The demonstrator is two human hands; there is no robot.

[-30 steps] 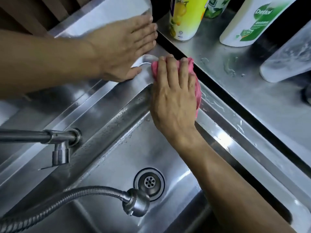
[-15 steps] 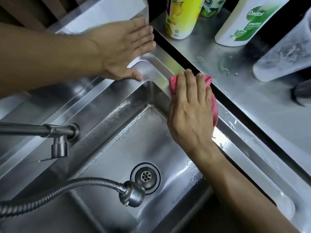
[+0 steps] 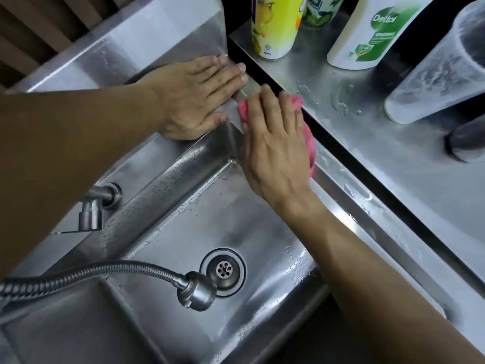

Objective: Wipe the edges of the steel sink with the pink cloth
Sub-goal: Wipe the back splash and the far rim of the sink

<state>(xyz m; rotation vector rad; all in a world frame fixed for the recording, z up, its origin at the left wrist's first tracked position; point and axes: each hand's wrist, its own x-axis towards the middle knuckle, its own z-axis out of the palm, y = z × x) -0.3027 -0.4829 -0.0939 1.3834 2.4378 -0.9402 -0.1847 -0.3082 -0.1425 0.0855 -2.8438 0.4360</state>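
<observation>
A: Where's the pink cloth (image 3: 305, 127)?
B: On the sink (image 3: 338, 203) rim's far corner, pressed flat beneath the right hand (image 3: 275, 145).
A: And the left hand (image 3: 194, 98)?
B: Flat and empty, fingers spread on the back rim, just beside it.

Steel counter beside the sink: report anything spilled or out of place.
Small water puddles and droplets lie on the steel counter, between the white Dettol bottle and the pink cloth. Nothing looks tipped or damaged.
</observation>
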